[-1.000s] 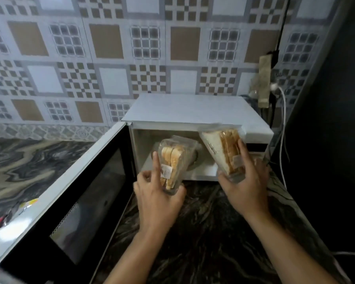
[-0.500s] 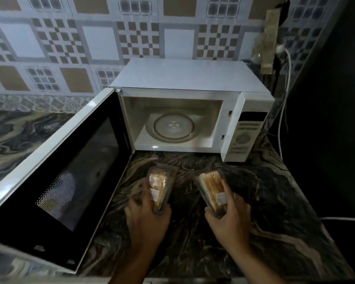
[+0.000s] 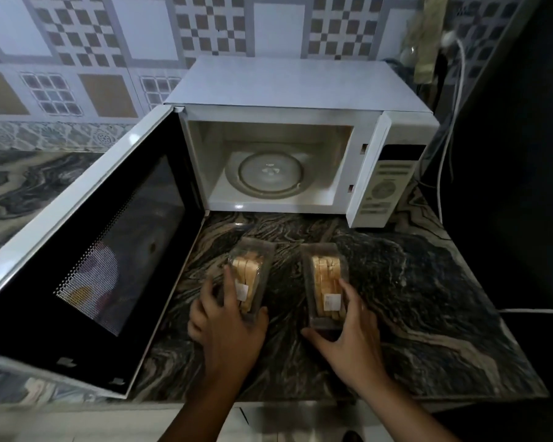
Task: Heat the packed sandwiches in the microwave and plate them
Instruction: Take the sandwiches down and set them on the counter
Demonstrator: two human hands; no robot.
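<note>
Patterned tiles in grey, white and brown cover the wall behind, and under my hands is a dark marbled stone counter [image 3: 428,298]. On it stands a white microwave oven [image 3: 300,100] with its black-windowed door [image 3: 93,244] swung wide to the left; the round glass turntable [image 3: 270,173] inside carries nothing.

Both packs rest on the counter in front of the oven, near each other but apart. My left hand [image 3: 227,327] grasps the left clear plastic sandwich pack [image 3: 251,275], fingers curled round its near end. My right hand [image 3: 348,333] grasps the right clear plastic sandwich pack [image 3: 324,282], thumb on one side, fingers on the other. Each pack shows sliced bread and a small white label.

I cannot tell from this view alone whether the packs are already heated. The plate is not in view. If the next step is to unpack them, I think it is best to free one hand and open one pack at a time, while the other pack stays flat on the stone. The plastic looks thin and smooth, so a soft grip on the sides is better than a squeeze, which could crush the bread. Also the open door is close to my left elbow side, so I should keep my movements small there.
</note>
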